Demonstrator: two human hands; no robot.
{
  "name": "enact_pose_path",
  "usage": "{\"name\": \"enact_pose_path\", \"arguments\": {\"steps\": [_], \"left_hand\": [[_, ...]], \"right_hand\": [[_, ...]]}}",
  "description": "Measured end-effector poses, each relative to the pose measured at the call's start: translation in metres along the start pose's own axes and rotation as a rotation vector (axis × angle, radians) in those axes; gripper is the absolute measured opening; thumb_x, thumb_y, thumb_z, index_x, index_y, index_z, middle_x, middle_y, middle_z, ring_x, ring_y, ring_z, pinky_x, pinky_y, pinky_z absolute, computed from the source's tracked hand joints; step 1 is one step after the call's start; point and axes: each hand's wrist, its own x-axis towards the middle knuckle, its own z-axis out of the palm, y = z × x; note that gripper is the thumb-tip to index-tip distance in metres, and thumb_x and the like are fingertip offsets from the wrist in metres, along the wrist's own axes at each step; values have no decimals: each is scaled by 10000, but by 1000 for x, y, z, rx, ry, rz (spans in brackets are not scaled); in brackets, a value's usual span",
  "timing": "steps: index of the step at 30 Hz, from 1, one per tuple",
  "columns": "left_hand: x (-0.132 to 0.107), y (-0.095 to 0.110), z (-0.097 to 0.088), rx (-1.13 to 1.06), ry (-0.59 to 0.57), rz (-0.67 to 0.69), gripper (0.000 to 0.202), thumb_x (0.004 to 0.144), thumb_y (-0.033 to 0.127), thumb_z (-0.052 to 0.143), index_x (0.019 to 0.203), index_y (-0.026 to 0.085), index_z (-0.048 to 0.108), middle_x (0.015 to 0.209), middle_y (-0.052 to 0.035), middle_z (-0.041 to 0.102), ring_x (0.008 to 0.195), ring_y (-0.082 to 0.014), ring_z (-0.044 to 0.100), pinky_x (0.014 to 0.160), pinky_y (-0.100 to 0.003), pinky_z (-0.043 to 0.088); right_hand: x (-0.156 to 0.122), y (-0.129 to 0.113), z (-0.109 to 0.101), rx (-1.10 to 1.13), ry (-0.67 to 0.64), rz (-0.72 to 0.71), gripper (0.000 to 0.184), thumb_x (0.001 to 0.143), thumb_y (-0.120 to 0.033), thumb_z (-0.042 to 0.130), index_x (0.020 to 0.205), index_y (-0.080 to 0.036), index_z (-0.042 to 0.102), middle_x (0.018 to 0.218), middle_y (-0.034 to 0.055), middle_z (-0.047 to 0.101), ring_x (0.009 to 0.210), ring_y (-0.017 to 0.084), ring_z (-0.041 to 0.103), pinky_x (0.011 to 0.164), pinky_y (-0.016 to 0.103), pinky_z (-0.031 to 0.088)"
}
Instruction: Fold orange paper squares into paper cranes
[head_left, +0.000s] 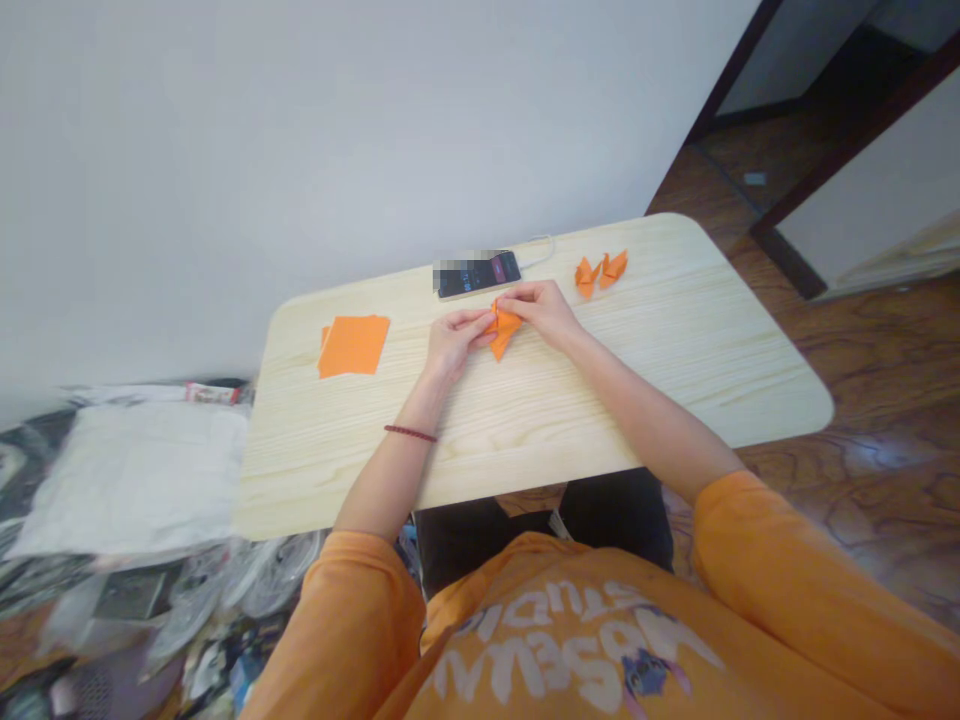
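pinching folded, pointed orange paper [505,334] with left hand [453,342] and right hand [547,310]

On the pale table [712,330] lie orange paper squares [356,345], a phone [480,276] and two origami figures [614,268].

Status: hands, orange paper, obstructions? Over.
Bare left hand, bare right hand: both pinching folded orange paper piece. Black rectangular phone just beyond, not blocking.
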Motion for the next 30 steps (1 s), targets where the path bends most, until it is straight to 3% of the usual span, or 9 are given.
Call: {"name": "enact_pose_path", "arguments": {"steps": [13, 21, 30], "left_hand": [[0, 0, -1, 26, -20, 2, 260, 561, 231, 846, 737, 109, 698, 779, -54, 724, 704, -128, 684, 677, -236, 566], [1, -1, -2, 54, -30, 12, 289, 538, 242, 855, 751, 115, 706, 804, -65, 729, 751, -154, 694, 727, -275, 578], [-2, 0, 0, 72, -28, 25, 329, 505, 247, 867, 764, 119, 709, 789, -63, 731, 732, -157, 695, 761, -301, 576]], "right_hand": [[0, -3, 0, 47, 26, 17, 227, 559, -322, 781, 675, -148, 693, 661, 35, 685, 618, 131, 586, 558, 244, 449], [-3, -9, 0, 50, 5, 10, 177, 600, -301, 723, 626, -136, 662, 513, -16, 569, 496, 79, 456, 494, 230, 362], [0, -4, 1, 57, 44, 24, 106, 635, -241, 676, 622, -141, 644, 514, -27, 542, 505, 81, 437, 497, 230, 328]]}}
